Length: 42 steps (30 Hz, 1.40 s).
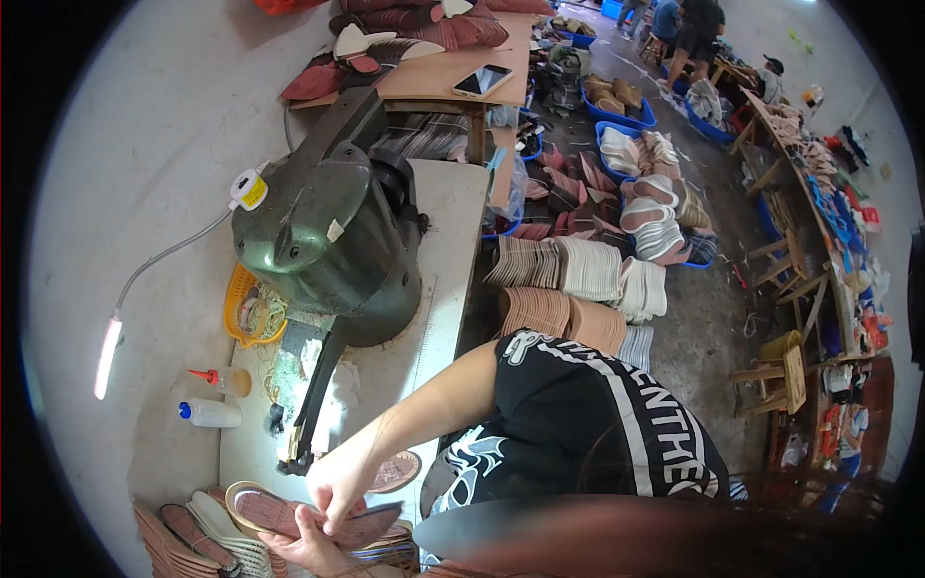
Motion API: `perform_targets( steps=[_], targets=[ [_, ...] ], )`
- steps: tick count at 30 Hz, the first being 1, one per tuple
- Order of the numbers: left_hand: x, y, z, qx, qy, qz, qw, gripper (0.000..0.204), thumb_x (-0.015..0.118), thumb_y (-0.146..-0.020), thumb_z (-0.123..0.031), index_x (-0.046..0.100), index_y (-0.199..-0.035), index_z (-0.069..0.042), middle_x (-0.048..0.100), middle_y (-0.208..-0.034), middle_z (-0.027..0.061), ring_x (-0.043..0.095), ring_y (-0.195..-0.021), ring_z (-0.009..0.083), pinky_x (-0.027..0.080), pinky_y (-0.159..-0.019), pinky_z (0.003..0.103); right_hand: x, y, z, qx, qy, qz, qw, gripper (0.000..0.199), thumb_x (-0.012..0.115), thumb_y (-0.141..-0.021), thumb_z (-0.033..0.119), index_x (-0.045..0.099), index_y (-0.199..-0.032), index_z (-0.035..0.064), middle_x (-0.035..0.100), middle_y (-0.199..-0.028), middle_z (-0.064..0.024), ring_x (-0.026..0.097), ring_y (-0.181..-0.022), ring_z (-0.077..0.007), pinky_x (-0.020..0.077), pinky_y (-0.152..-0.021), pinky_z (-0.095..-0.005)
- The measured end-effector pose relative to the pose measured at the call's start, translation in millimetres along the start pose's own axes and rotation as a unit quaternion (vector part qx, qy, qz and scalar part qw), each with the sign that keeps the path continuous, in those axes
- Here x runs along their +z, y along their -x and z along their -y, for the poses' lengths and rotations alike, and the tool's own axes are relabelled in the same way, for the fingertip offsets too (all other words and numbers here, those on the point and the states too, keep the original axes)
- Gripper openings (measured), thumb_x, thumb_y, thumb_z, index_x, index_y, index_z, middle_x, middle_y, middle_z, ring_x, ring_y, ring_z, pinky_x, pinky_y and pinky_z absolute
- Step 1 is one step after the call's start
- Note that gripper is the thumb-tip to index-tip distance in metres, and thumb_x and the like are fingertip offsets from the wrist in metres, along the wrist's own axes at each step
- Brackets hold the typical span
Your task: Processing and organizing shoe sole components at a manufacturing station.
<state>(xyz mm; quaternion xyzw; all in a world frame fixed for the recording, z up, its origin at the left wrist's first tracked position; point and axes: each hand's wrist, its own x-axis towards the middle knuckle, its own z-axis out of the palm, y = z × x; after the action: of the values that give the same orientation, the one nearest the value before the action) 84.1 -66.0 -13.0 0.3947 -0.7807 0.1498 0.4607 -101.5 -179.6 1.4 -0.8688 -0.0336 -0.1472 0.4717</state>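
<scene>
My left hand [310, 547] holds a tan-edged shoe insole [262, 509] with a dark reddish-brown top, low in the view. My right hand [337, 482] reaches over it from above, its fingers closed and pressed against a dark reddish-brown flap-like piece [371, 525] by the insole. Whether that piece is joined to the insole I cannot tell. A second brown insole [395, 471] lies just beyond my right wrist on the pale work table [443, 226]. The dark green sewing machine [323, 241] stands over that table, with its narrow arm ending near my right hand.
Stacked insoles [231, 535] stand beside my left hand. Two squeeze bottles [210, 413] and a yellow basket [252, 306] line the wall side. A lit lamp [108, 358] hangs there. Bundled soles [568, 270] and blue bins [621, 114] crowd the floor; people work farther off.
</scene>
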Motion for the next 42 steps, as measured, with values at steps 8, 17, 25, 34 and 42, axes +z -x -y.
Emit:
perform_targets(
  steps=[8,17,25,34,42],
  targets=[
    [44.8,-33.6,-34.9,-0.562,0.15,-0.223,0.783,0.058,0.073,-0.077,-0.007,0.044,-0.126,0.005,0.054,-0.118,0.0139,0.055,-0.105,0.0205,0.044,-0.092,0.032,1.3,15.2,8.0,0.204,-0.158,-0.077,0.963,0.031,0.061,-0.086,0.032,0.07,-0.083,0.002,0.065,-0.067,-0.0038,0.057,-0.066,-0.0064,0.049,-0.063,-0.0265],
    [49.5,-28.3,40.7,-0.584,0.286,-0.24,0.721,0.036,0.074,-0.077,-0.016,0.06,-0.104,0.004,0.063,-0.103,0.0145,0.059,-0.098,0.0198,0.047,-0.085,0.032,19.1,39.9,-17.8,0.261,-0.429,-0.134,0.854,0.031,0.065,-0.089,0.025,0.065,-0.107,-0.0005,0.067,-0.096,-0.0037,0.061,-0.084,-0.0076,0.048,-0.078,-0.0238],
    [89.6,0.3,91.7,-0.601,0.096,-0.111,0.786,0.044,0.073,-0.073,-0.04,0.069,-0.09,0.0,0.06,-0.102,0.0192,0.052,-0.103,0.0337,0.041,-0.091,0.042,20.8,45.6,-24.7,0.25,-0.485,-0.2,0.814,0.032,0.059,-0.092,0.019,0.059,-0.115,-0.0025,0.066,-0.106,-0.0078,0.062,-0.094,-0.0118,0.0491,-0.083,-0.027],
    [88.5,-6.3,105.5,-0.643,0.07,-0.065,0.76,0.05,0.069,-0.076,-0.043,0.067,-0.089,0.005,0.061,-0.103,0.0233,0.05,-0.108,0.0363,0.04,-0.094,0.042,25.3,42.1,-11.7,0.278,-0.514,-0.211,0.783,0.031,0.056,-0.092,0.021,0.059,-0.109,-0.0046,0.068,-0.086,-0.0172,0.068,-0.068,-0.0195,0.0542,-0.062,-0.027],
    [61.2,-27.2,103.5,-0.555,-0.171,0.02,0.814,0.065,0.067,-0.078,-0.051,0.06,-0.112,0.004,0.049,-0.126,0.0289,0.035,-0.128,0.038,0.029,-0.106,0.042,26.4,12.3,-7.6,0.283,-0.542,-0.251,0.751,0.03,0.056,-0.093,0.023,0.062,-0.1,-0.0054,0.068,-0.079,-0.0147,0.067,-0.064,-0.0168,0.053,-0.059,-0.025]
  ],
)
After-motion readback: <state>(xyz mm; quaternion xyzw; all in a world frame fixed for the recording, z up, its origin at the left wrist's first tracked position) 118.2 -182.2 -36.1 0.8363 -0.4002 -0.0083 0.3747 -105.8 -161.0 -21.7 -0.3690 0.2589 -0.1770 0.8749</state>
